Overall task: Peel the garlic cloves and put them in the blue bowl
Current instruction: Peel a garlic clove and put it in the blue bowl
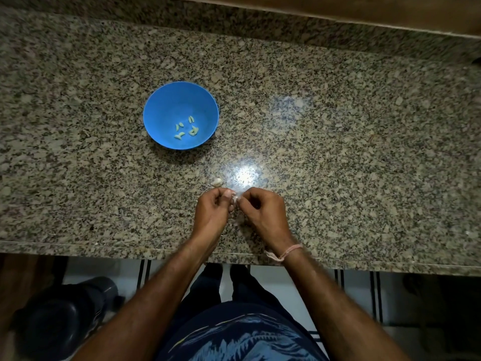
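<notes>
Both hands' fingers (232,198) pinching one garlic clove (235,199) between them; blue bowl (166,100) up-left, nearer left hand (212,208).

My hands (235,204) meet near the counter's (364,126) front edge. Bowl (166,105) sits behind them to the left, cloves (186,128) in it. One loose clove (217,181) just behind my left hand (212,208).

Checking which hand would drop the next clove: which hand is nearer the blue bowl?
Left. The left hand sits below and slightly right of the blue bowl; the right hand is farther right, beside the left.
</notes>
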